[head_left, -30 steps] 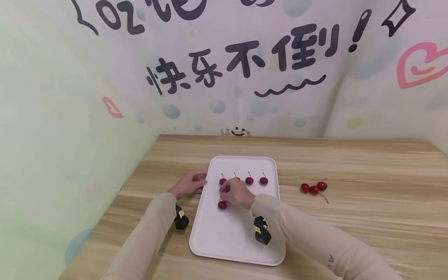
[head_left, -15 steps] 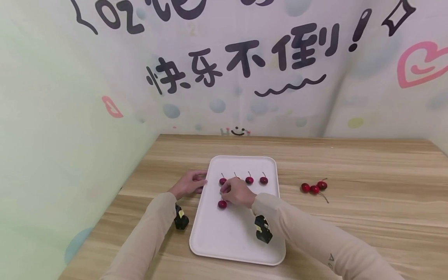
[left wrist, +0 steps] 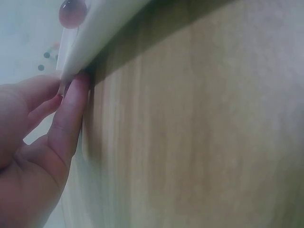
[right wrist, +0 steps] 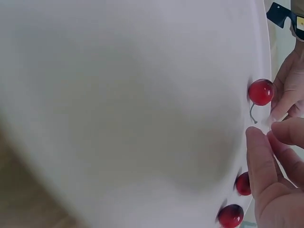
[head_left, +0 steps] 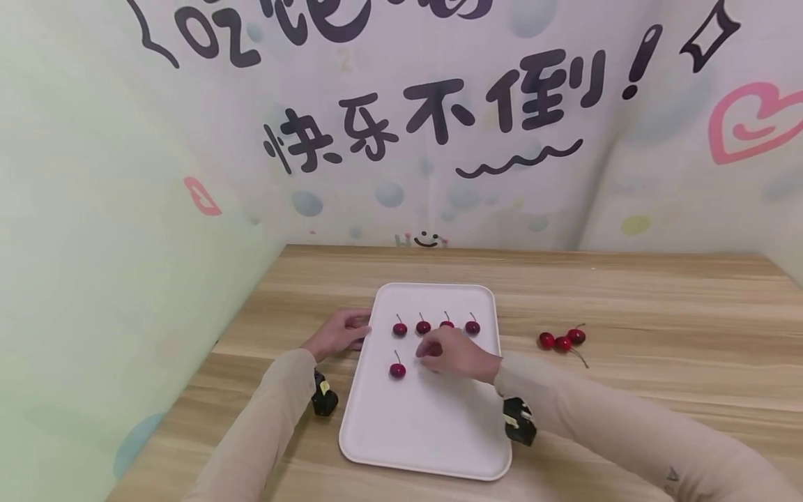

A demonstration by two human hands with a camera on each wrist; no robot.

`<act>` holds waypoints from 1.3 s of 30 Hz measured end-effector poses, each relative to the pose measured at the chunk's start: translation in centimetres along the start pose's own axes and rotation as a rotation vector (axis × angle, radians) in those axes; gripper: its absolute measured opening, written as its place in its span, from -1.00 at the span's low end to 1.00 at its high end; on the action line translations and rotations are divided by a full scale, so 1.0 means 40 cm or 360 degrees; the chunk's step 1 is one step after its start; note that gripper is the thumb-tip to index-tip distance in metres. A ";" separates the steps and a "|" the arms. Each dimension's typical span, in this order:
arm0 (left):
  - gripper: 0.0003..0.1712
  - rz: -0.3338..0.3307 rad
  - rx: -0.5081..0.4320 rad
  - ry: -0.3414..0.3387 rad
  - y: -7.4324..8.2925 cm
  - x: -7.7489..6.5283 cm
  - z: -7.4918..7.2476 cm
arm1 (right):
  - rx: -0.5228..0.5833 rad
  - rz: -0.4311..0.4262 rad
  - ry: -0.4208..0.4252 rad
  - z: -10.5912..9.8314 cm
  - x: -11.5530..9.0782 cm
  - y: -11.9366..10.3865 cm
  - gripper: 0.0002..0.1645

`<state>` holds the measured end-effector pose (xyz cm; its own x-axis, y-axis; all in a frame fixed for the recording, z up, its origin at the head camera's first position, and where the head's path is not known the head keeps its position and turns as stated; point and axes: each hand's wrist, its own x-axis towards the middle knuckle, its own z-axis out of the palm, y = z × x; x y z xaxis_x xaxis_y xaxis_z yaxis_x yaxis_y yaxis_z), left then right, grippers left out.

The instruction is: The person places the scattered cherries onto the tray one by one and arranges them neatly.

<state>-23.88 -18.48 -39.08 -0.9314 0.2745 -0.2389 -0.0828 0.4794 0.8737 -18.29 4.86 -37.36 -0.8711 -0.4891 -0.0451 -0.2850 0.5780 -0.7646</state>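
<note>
A white tray (head_left: 426, 432) lies on the table with several red cherries in a row across its far part. One more cherry (head_left: 398, 371) sits in front of the row's left end, its stem pointing up. My left hand (head_left: 339, 333) holds the tray's left edge; in the left wrist view, thumb and fingers (left wrist: 71, 114) pinch the rim. My right hand (head_left: 456, 354) hovers above the tray, right of that lone cherry and in front of the row. Nothing shows between its bent fingers (right wrist: 261, 156), and the cherry (right wrist: 261, 92) stands apart from them in the right wrist view.
Three cherries (head_left: 562, 344) lie together on the wooden table (head_left: 659, 404) to the right of the tray. A printed cloth (head_left: 433, 195) hangs behind the table's far edge. Dark devices (head_left: 519, 421) are worn at both wrists.
My right hand has let go of the lone cherry's stem and moved to the right. That cherry stays in place. The left hand keeps its hold on the tray.
</note>
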 end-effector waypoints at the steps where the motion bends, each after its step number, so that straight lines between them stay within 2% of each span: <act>1: -0.51 0.0008 0.0006 0.0000 0.000 0.000 0.000 | 0.0010 -0.0020 -0.0001 -0.008 -0.011 0.005 -0.89; 7: -0.51 0.0041 0.0068 -0.0015 0.004 -0.005 -0.006 | 0.0092 -0.0076 -0.0037 -0.075 -0.075 0.036 -0.85; 12: -0.51 0.0068 0.0104 -0.0025 0.002 -0.006 -0.013 | 0.0212 0.0032 0.0018 -0.140 -0.120 0.070 -0.82; 20: -0.51 0.0017 0.0099 0.0025 -0.011 -0.005 0.001 | 0.0278 0.0134 0.0157 -0.223 -0.196 0.162 -0.70; 26: -0.51 0.0015 0.0095 0.0029 -0.015 -0.004 0.004 | 0.0067 0.0161 0.0290 -0.279 -0.230 0.225 -0.71; 33: -0.52 0.0022 0.0114 0.0033 -0.014 -0.005 0.002 | -0.0126 0.0203 0.0406 -0.312 -0.253 0.278 -0.76; 39: -0.51 0.0037 0.0115 0.0022 -0.003 -0.004 0.002 | -0.0141 0.0212 0.0437 -0.324 -0.272 0.303 -0.78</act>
<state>-23.70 -18.50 -39.18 -0.9377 0.2749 -0.2123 -0.0356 0.5320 0.8460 -17.48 25.67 -37.81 -0.9751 -0.2175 0.0434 -0.1843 0.6855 -0.7044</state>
